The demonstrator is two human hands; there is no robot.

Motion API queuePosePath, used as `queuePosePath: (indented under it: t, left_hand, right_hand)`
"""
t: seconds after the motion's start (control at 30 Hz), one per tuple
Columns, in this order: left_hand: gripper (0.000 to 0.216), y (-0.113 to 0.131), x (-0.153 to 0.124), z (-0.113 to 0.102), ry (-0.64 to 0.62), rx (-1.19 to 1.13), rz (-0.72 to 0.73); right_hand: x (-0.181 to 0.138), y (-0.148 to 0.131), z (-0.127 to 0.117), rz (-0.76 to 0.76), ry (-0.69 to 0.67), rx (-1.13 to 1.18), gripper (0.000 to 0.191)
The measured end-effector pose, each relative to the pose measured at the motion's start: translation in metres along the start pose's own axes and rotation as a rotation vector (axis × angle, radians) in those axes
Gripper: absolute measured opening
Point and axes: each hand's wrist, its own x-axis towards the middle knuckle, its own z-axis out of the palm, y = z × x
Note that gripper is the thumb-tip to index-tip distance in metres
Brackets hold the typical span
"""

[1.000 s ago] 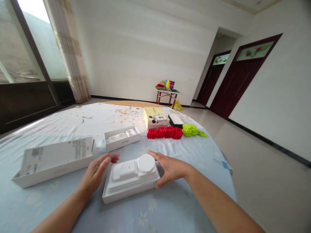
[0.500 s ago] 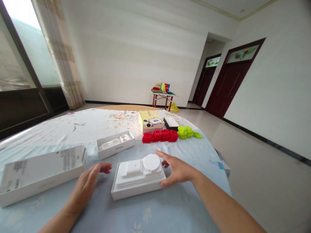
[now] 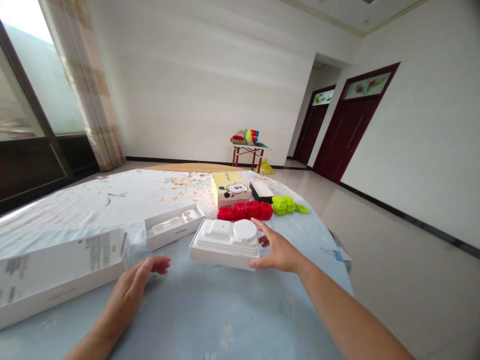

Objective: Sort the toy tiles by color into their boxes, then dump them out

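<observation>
Blue-and-white flowered cloth covers the round table [image 3: 195, 315]. Leftmost lies a long white box [image 3: 56, 272] with printed text; beside it hovers or rests the left hand [image 3: 131, 285], I cannot tell which, its fingers loosely curved, unclenched. Next comes a narrow white box [image 3: 182, 231], then a white box with a moulded insert [image 3: 221, 258], its right end clamped between the thumb and fingers of the right hand [image 3: 279, 252]. Behind it sit a yellow cartoon box [image 3: 231, 191], a red bobbly thing [image 3: 243, 211], a black-and-white box [image 3: 262, 190] and a lime-green bobbly thing [image 3: 284, 205].
</observation>
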Motion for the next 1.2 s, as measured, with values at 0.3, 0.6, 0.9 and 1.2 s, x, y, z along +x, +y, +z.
queuePosePath:
  t: [0.3, 0.6, 0.9, 1.2]
  left_hand:
    - [0.056, -0.01, 0.002, 0.002, -0.025, -0.021, -0.034]
    - [0.058, -0.014, 0.004, 0.003, -0.036, -0.018, -0.028]
    - [0.057, -0.013, 0.003, 0.003, -0.059, -0.004, -0.009]
    - [0.056, 0.0, 0.0, 0.005, -0.056, -0.041, -0.016]
  right_hand:
    - [-0.005, 0.015, 0.012, 0.063, 0.086, -0.043, 0.104]
    - [-0.011, 0.029, 0.011, 0.095, -0.005, -0.113, 0.116]
    - [-0.01, 0.027, 0.013, 0.069, 0.017, -0.099, 0.111]
    - [0.011, -0.001, -0.011, 0.026, 0.211, -0.079, 0.102]
